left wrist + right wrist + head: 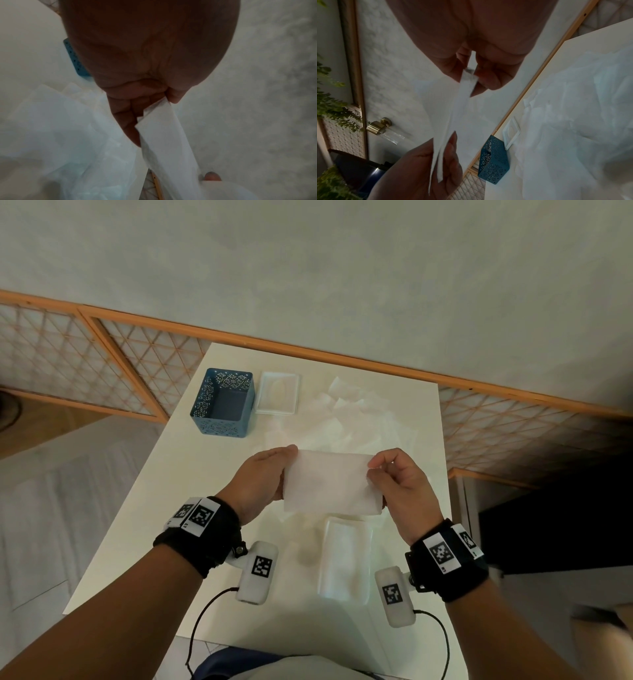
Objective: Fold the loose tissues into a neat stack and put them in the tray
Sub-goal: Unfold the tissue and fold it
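Observation:
I hold a folded white tissue (329, 484) stretched flat above the table. My left hand (286, 470) pinches its left edge and my right hand (373, 474) pinches its right edge. In the left wrist view the thumb and fingers of the left hand (164, 98) clamp the folded tissue (168, 135). In the right wrist view the right hand (471, 75) pinches the tissue (453, 115) edge-on, and the left hand (436, 162) grips the other end. Folded tissues lie as a stack (346, 559) just below my hands. Loose tissues (356, 419) are spread behind. The blue perforated tray (224, 402) stands empty at the back left.
A white rectangular lid with an oval opening (278, 393) lies right of the blue tray. The white table (171, 474) ends close to my body and at the wall behind. A dark piece of furniture (548, 525) stands to the right of the table.

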`<state>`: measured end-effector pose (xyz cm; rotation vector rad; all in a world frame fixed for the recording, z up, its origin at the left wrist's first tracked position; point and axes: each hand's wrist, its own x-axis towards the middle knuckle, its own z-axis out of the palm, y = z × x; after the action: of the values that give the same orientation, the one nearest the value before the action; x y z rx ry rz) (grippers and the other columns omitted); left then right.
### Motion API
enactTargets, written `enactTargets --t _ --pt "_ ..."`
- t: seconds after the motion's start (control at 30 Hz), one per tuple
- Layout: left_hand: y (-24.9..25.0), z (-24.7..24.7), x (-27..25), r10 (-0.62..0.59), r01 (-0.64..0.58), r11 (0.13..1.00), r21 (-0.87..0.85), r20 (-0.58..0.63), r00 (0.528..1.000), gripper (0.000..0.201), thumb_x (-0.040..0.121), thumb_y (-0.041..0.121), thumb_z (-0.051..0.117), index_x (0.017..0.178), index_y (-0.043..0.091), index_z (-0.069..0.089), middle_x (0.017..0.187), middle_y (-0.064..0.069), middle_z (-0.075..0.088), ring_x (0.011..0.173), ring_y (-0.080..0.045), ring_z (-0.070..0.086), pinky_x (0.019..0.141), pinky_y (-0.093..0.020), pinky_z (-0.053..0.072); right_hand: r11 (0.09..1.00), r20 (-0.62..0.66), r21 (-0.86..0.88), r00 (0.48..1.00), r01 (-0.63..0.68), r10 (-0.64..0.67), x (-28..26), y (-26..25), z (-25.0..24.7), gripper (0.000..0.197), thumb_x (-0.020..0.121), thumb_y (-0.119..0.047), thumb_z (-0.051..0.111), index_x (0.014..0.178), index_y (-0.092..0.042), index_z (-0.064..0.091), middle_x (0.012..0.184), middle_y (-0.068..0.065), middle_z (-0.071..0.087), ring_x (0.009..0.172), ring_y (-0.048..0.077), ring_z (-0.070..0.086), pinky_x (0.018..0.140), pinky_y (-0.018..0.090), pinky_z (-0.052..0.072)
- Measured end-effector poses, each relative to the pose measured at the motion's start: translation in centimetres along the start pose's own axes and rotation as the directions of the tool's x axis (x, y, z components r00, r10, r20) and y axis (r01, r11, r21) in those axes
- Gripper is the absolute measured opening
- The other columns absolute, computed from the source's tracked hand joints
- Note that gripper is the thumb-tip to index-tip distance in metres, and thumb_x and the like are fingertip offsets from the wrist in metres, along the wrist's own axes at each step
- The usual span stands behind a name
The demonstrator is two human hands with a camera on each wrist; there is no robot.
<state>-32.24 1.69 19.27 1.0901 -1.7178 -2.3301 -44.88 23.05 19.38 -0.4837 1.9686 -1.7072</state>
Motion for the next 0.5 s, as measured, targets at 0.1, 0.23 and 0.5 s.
enactTargets --t 0.1,0.23,0.5 --pt "0.2 0.3 -0.1 -0.094 0.096 0.995 -0.039 0.06 0.994 0.048 0.107 0.05 0.054 0.121 0.008 0.073 0.116 -0.018 0.077 0.102 -0.032 0.076 0.095 -0.051 0.06 1.0 -0.032 -0.011 0.999 0.01 -0.01 -0.1 -0.1 0.3 0.017 0.091 -0.011 0.055 0.09 -0.026 0.064 0.085 0.006 0.053 0.07 0.015 0.052 0.066 0.032 0.042" --pt "-0.3 0.2 -0.1 -0.053 0.048 0.998 0.03 0.188 0.981 0.038 0.097 0.035 0.071 0.126 0.01 0.071 0.119 -0.011 0.077 0.103 -0.026 0.075 0.077 -0.039 0.062 0.999 -0.001 -0.033 1.0 -0.01 0.01 -0.5 -0.1 0.5 0.024 0.088 -0.003 0.049 0.089 -0.024 0.061 0.085 -0.006 0.056 0.071 0.016 0.051 0.061 0.03 0.039" --pt "-1.1 -1.0 0.7 0.031 -0.069 0.976 0.208 0.178 0.983 0.045 0.086 0.041 0.073 0.124 0.017 0.073 0.117 -0.01 0.078 0.112 -0.036 0.073 0.098 -0.056 0.058 0.993 -0.026 0.076 0.996 -0.085 0.087 -0.7 0.3 -0.4 0.019 0.08 -0.019 0.055 0.097 -0.015 0.062 0.106 0.01 0.073 0.086 0.02 0.067 0.077 0.041 0.055"
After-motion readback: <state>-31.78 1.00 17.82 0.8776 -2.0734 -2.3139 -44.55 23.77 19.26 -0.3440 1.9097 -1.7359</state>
